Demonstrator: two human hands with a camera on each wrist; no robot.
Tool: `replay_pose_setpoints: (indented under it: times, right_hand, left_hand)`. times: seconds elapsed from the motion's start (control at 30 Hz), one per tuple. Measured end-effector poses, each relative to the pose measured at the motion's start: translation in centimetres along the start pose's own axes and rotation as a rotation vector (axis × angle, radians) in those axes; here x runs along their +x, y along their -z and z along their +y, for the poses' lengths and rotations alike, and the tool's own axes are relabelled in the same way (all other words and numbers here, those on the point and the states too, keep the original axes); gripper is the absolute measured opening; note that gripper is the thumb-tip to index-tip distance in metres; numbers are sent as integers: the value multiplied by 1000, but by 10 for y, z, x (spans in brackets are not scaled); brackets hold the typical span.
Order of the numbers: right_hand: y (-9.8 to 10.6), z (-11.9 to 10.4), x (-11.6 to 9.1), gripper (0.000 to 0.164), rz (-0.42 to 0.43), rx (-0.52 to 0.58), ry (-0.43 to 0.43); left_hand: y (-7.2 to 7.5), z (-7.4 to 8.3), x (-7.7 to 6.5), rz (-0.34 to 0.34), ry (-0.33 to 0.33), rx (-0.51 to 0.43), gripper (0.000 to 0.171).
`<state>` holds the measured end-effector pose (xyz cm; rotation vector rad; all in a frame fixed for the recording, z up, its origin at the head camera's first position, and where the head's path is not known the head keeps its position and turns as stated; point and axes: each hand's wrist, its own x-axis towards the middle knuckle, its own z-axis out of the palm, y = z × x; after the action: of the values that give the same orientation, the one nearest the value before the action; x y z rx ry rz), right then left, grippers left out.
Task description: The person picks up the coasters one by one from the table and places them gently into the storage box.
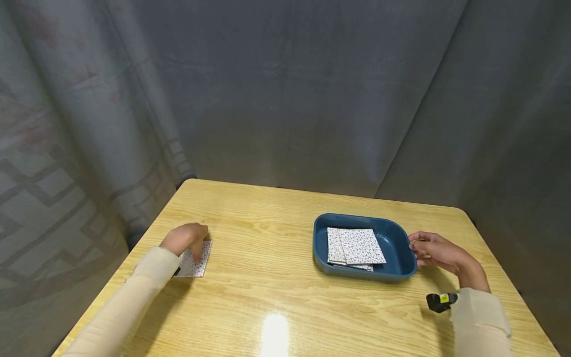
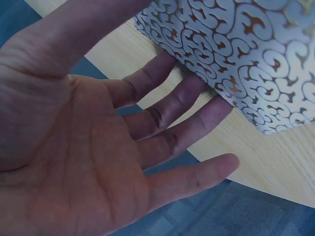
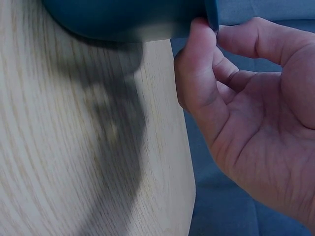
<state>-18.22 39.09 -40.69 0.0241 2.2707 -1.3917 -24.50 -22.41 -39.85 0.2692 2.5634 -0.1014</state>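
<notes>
My left hand (image 1: 188,239) is at the table's left side, on a white square card (image 1: 202,263) with a dark swirl pattern. In the left wrist view, the thumb reaches toward the top of the card (image 2: 246,64), while several fingertips are hidden beneath its edge. On the right, a blue rectangular tray (image 1: 394,243) with rounded corners holds several similar patterned cards (image 1: 362,246), overlapping in its left part. My right hand (image 1: 439,250) pinches the tray's right rim between thumb and fingers; the right wrist view has this grip at the tray wall (image 3: 142,22).
The light wooden table (image 1: 250,258) has its far edge close to a grey curtain (image 1: 285,109). More curtain hangs at the left and right. A small black device (image 1: 439,301) is strapped at the right wrist.
</notes>
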Motion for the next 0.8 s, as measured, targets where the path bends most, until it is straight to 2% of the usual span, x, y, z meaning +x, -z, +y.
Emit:
replay_pose_setpoints:
  times: [0.17,0.37,0.57,0.8]
  right_hand:
    - [0,-1,0,33,0,-3,-6]
    - [-1,-2,-1,34,-1,-2,-11]
    - [-1,-2,-1,33,2,1,-13]
    - [-1,-1,-1,32,-2,6,-12]
  left_hand:
    - [-2,-4,1,13,-48,3,65]
    - [-2,-13,1,33,-102,-63,57]
    - [-1,-16,3,45,-100,-105,54]
    - [0,-16,4,50,-81,-158,59]
